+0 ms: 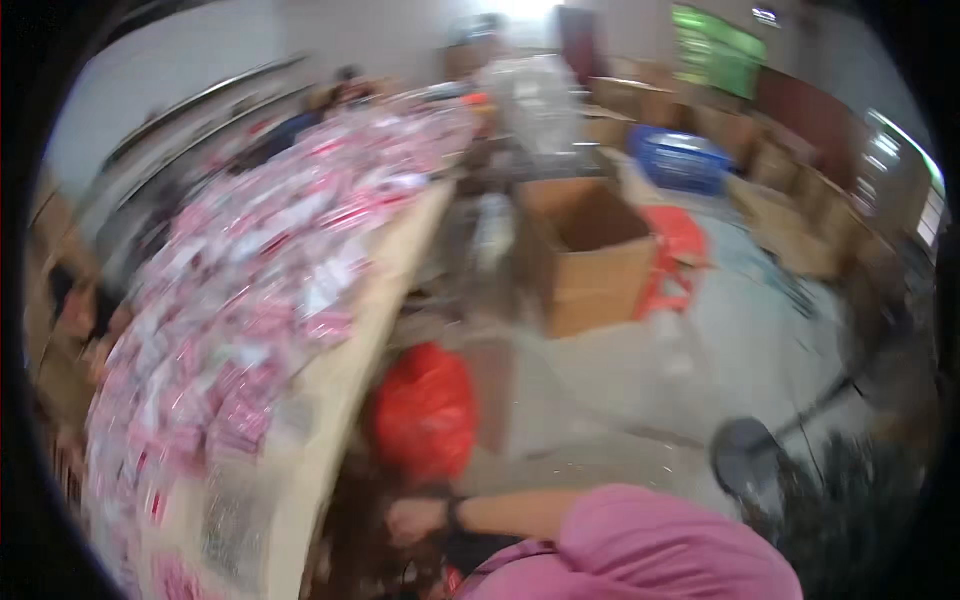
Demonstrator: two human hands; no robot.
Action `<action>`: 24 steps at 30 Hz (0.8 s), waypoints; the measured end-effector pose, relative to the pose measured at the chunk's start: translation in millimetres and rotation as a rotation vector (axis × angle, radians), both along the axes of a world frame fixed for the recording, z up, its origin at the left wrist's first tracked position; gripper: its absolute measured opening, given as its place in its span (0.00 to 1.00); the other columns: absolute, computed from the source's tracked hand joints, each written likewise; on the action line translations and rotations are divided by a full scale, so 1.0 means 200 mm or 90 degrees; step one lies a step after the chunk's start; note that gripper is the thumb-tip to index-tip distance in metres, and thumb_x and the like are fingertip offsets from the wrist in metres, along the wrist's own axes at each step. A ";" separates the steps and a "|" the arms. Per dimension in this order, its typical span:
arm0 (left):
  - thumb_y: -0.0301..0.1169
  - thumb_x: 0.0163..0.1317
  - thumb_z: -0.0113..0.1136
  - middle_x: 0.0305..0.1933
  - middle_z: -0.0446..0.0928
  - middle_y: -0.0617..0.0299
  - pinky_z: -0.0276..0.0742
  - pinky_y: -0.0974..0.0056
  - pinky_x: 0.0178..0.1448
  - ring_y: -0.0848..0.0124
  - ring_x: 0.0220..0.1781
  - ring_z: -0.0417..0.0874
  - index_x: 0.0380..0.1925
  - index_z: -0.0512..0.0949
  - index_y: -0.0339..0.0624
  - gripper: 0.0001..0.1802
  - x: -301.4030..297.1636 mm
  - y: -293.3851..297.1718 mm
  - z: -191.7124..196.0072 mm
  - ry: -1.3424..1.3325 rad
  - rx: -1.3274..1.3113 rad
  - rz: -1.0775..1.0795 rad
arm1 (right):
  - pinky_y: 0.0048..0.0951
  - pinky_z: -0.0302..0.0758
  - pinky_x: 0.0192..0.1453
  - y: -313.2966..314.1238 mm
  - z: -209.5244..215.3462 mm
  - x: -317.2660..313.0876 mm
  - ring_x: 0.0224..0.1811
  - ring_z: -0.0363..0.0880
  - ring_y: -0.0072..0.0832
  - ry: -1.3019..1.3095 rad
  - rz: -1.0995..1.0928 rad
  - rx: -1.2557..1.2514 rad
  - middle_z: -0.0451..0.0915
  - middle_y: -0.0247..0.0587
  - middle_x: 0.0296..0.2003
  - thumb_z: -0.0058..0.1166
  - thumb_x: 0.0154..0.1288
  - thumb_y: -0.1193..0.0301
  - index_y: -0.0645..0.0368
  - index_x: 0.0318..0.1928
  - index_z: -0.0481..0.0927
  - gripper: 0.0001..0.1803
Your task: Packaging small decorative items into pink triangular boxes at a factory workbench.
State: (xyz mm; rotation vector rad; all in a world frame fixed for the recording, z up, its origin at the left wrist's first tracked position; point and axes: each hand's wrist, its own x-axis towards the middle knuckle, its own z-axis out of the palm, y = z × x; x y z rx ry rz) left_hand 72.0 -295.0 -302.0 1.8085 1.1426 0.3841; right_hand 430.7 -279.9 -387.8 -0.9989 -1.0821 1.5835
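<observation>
My right hand [415, 521] hangs low beside the near edge of a long table [345, 400], a dark band around its wrist and a pink sleeve further up the arm. Motion blurs its fingers, so whether they hold anything is unclear. A heap of pink-and-white items in clear plastic packets [270, 270] covers much of the tabletop. Just beyond the hand, beside the table, stands a bulging red plastic bag [427, 415]. My left hand is out of the picture.
An open cardboard box [600, 285] stands by a red plastic stool [675, 250]. Behind are a blue crate [682, 160], clear plastic wrapping [540, 105] and more cartons. A dark round object [745, 460] sits at the right. Another person's arm [78, 310] shows at the left edge.
</observation>
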 end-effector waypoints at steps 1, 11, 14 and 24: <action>0.32 0.62 0.53 0.45 0.77 0.48 0.71 0.62 0.53 0.58 0.48 0.77 0.48 0.72 0.30 0.18 -0.01 0.01 -0.02 0.021 -0.008 0.004 | 0.37 0.75 0.42 -0.02 0.18 -0.04 0.37 0.78 0.30 -0.194 -0.002 -0.081 0.80 0.41 0.33 0.50 0.62 0.69 0.61 0.36 0.77 0.09; 0.33 0.62 0.54 0.47 0.76 0.43 0.70 0.59 0.55 0.52 0.49 0.76 0.48 0.72 0.30 0.19 0.52 0.07 0.23 0.077 0.019 -0.265 | 0.38 0.71 0.17 -0.33 0.17 0.09 0.14 0.76 0.32 -0.373 -0.173 -0.151 0.79 0.42 0.18 0.53 0.50 0.71 0.60 0.30 0.79 0.07; 0.33 0.62 0.54 0.46 0.76 0.42 0.70 0.59 0.55 0.52 0.49 0.76 0.48 0.72 0.30 0.19 0.52 0.04 0.24 0.090 0.048 -0.273 | 0.37 0.70 0.17 -0.35 0.15 0.09 0.14 0.74 0.31 -0.380 -0.180 -0.140 0.76 0.42 0.16 0.53 0.51 0.71 0.61 0.27 0.78 0.06; 0.32 0.62 0.53 0.44 0.76 0.39 0.70 0.56 0.53 0.48 0.49 0.76 0.46 0.74 0.31 0.17 0.40 0.03 0.18 0.104 0.127 -0.232 | 0.35 0.68 0.21 -0.24 0.27 -0.06 0.17 0.72 0.31 -0.422 -0.087 0.037 0.73 0.45 0.15 0.49 0.56 0.70 0.64 0.22 0.75 0.11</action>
